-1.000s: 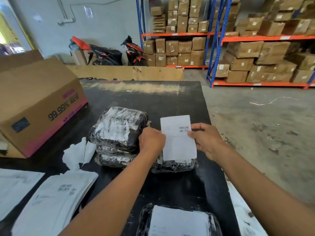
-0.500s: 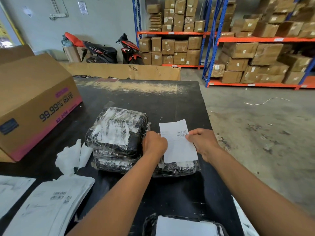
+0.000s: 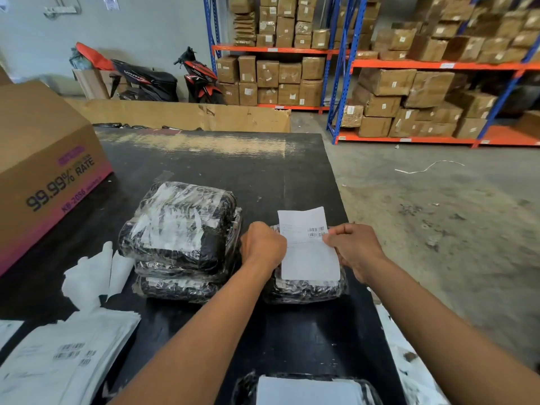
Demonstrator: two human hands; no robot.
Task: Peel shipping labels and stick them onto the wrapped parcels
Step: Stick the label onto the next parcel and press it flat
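Two-handed; label (image 3: 306,255) pinched between left hand (image 3: 263,247), right hand (image 3: 355,249); over parcel (image 3: 306,290)

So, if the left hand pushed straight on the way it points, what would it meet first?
Probably the shipping label it pinches at the edge; beyond that only bare tabletop, though depth is unclear.

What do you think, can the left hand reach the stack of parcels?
Probably yes. The left hand is right beside the stack, with nothing between them. It is pinching the label, though, so it would likely have to let go first.
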